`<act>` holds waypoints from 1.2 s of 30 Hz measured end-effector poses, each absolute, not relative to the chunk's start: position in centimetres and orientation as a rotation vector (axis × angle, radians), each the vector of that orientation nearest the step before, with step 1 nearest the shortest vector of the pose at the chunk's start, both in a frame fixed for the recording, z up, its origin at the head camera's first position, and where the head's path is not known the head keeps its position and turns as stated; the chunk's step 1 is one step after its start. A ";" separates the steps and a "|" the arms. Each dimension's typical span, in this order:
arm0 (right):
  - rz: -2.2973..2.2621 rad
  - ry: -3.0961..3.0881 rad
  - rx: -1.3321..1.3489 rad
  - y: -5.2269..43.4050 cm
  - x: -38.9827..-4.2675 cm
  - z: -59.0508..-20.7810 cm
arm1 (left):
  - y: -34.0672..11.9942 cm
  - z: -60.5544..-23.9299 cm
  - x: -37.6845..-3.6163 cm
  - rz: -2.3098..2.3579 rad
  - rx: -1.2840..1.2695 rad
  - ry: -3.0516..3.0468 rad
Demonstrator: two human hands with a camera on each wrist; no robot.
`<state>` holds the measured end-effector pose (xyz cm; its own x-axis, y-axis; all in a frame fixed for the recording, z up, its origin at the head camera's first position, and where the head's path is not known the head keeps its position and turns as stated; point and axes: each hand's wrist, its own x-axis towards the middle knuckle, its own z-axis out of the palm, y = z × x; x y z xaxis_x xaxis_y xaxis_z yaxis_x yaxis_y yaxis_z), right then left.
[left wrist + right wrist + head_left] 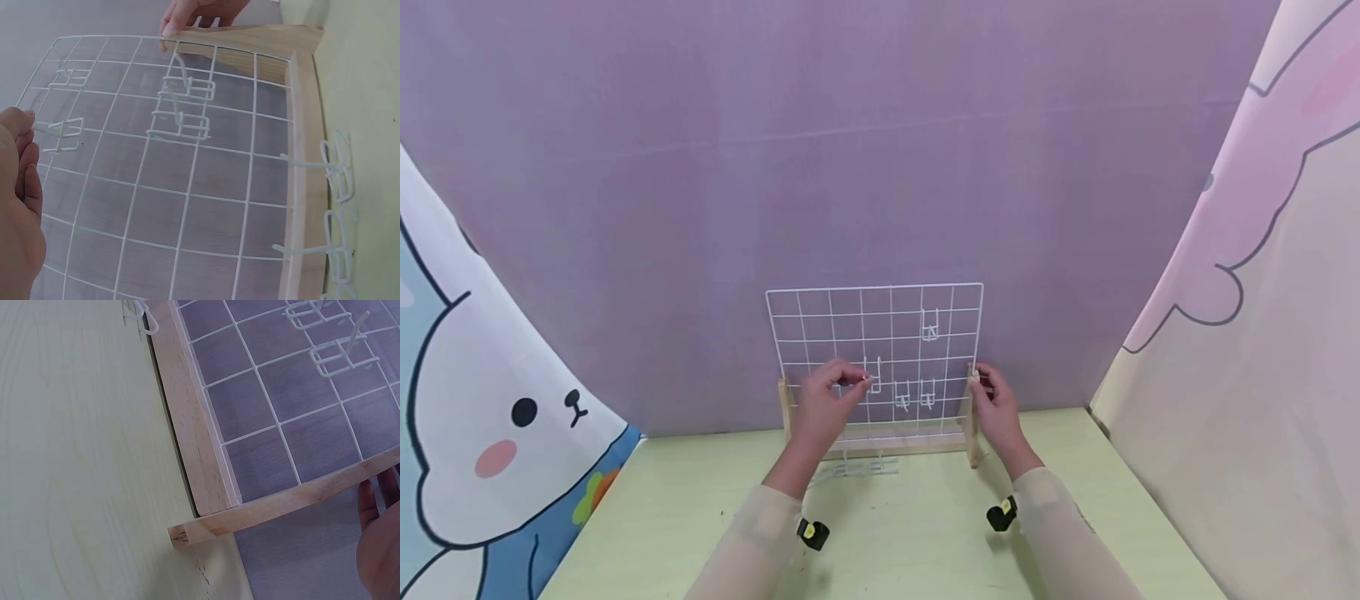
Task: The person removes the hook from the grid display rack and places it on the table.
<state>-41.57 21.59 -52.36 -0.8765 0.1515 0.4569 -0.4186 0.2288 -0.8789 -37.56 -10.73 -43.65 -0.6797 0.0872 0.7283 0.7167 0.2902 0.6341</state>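
Two hands at wire grid rack point(820, 329), standing at bench point(925, 542) far edge: your left hand point(823, 408) pinches a hook point(874, 377) on grid; right hand point(996, 408) grips rack's wooden side post point(972, 417).

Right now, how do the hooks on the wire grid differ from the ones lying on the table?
The hooks on the grid hang clipped to the upright white wire panel; the loose hooks lie flat on the green table before the wooden base. The left hand pinches one hung hook; no hand touches the loose ones. Both are white wire.
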 end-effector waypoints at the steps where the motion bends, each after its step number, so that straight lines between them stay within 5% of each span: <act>1: 1.689 -2.055 0.249 21.6 -41.5 -52.4 | -10.7 -43.8 -37.5 -1.407 -0.708 -1.998; 28: 1.694 -2.114 0.249 20.7 -38.3 -48.8 | -10.9 -47.0 -36.2 -1.444 -0.697 -2.178; 36: 1.730 -2.080 0.215 21.0 -39.9 -50.4 | -11.0 -47.9 -36.0 -1.412 -0.737 -2.227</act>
<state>-39.94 21.02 -50.39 -0.8981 0.1483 0.4141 -0.3802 0.2116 -0.9004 -35.96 -11.00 -47.89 -0.7806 0.2177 0.5859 0.6228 0.3505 0.6995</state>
